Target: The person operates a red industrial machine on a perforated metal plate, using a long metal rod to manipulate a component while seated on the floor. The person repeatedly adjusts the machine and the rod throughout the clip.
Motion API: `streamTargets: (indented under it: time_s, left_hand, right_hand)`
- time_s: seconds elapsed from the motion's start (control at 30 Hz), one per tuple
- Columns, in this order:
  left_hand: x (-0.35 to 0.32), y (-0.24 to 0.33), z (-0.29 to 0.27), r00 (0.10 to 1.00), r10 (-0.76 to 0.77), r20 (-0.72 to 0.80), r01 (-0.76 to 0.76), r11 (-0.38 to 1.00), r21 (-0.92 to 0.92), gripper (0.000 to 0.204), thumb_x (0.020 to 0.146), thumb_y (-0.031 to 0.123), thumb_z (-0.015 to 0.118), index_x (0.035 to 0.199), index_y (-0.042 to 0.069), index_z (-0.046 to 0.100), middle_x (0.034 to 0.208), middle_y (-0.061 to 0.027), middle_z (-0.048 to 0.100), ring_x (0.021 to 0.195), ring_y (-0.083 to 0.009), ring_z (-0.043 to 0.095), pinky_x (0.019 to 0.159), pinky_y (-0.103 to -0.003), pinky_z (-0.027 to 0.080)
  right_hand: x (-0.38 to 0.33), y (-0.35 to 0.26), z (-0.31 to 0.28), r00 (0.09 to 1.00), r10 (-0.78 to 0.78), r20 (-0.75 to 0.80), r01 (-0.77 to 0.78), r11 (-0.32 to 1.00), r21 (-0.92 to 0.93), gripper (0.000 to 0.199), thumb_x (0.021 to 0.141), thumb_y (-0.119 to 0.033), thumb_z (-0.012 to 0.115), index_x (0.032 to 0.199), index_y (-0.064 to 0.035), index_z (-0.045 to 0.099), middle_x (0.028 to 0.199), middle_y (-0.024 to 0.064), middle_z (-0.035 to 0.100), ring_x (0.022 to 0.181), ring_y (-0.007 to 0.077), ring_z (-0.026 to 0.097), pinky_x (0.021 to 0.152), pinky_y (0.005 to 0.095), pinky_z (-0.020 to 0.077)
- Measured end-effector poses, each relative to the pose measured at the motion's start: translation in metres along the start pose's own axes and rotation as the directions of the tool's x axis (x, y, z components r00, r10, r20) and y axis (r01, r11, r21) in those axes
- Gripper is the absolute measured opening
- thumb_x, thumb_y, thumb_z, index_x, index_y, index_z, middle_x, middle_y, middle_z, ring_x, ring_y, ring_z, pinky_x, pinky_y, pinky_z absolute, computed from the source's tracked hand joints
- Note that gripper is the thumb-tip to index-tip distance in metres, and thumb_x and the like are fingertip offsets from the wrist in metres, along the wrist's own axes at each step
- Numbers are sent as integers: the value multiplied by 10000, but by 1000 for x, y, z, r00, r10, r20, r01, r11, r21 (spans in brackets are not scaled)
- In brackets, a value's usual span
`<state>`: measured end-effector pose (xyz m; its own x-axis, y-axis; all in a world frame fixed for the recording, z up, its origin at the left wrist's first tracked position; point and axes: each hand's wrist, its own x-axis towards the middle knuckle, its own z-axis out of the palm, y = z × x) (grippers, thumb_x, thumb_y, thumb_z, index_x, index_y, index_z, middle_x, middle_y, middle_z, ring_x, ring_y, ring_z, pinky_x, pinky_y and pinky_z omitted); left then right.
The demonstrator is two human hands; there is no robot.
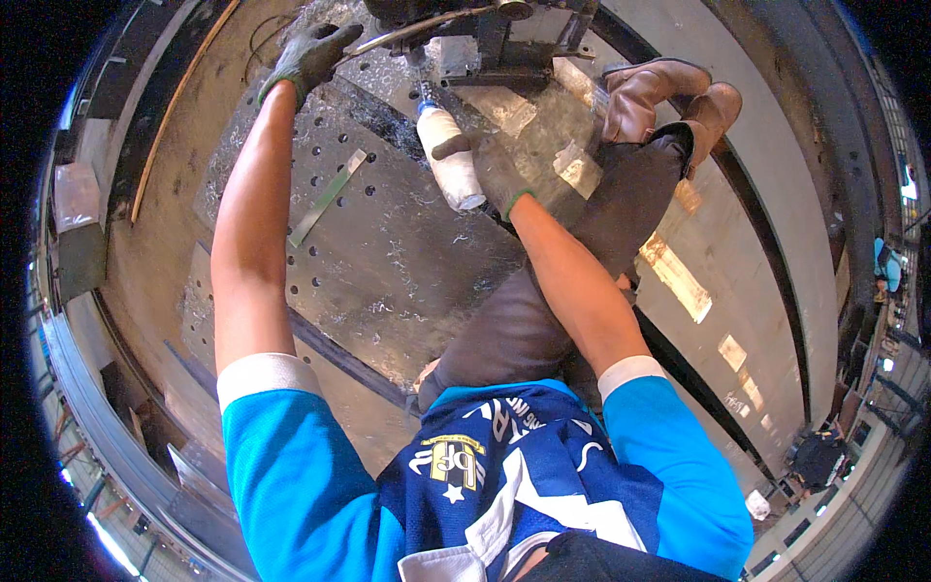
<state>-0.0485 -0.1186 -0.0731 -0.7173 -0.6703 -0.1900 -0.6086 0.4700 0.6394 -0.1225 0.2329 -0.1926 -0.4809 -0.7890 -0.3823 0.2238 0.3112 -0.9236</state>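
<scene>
My right hand (497, 173), in a dark grey glove, is closed around a white squeeze bottle (448, 155). The bottle is tilted, its blue-collared nozzle pointing up at the underside of a dark machine (436, 17). In a similar glove, my left hand (315, 56) is at the lower end of a long metal lever (412, 31) that runs from the machine. Its fingers appear curled over the lever's end, though the grip is partly hidden. Beneath both hands lies a dark steel plate (388, 281) with rows of drilled holes and scattered curly metal shavings.
A flat metal strip (328, 198) lies on the plate, left of the bottle. My brown boots (655, 92) and bent leg rest at the right on the large steel surface. Steel beams (78, 228) run along the left. At the far right is another person (886, 266).
</scene>
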Motion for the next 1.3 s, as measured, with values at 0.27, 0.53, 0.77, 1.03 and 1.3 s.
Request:
streamTargets:
  time_s: [0.27,0.53,0.77,1.03,1.3]
  left_hand:
    - [-4,3,6,985,86,-148,-90,996,-20,685,936,688,702,1195,58,769,892,-52,685,737,-160,618,616,-341,502]
    - [-5,4,3,998,19,-58,-15,998,63,704,937,693,695,1198,44,769,924,-68,718,753,-172,643,650,-363,524]
    - [4,-3,6,998,11,-67,-3,993,122,729,925,711,662,1261,74,774,1017,-139,794,818,-252,745,771,-413,573]
    - [1,-3,5,995,50,-83,-37,989,144,735,919,698,656,1285,70,769,1152,-195,790,1069,-339,754,965,-437,550]
    - [-3,1,6,996,18,-89,-6,991,130,753,916,686,666,1299,46,759,1230,-215,774,1169,-377,733,1039,-446,531]
  right_hand:
    - [-4,-7,0,998,54,21,-55,997,60,423,1079,-187,440,1022,-62,841,934,125,784,724,196,737,701,318,625]
    - [15,24,-3,998,-4,57,-12,960,280,427,1061,-166,437,1004,-18,833,948,150,789,716,207,736,713,333,634]
    - [16,29,-2,999,9,50,-23,959,281,424,1074,-184,441,1017,-28,832,955,144,787,729,203,736,714,331,632]
    - [15,26,-1,1000,12,21,-17,966,258,422,1090,-204,446,1033,-41,832,963,137,784,743,198,737,715,328,631]
    - [12,24,0,1000,16,15,-19,969,247,420,1105,-224,451,1048,-53,831,971,130,781,757,193,737,716,324,629]
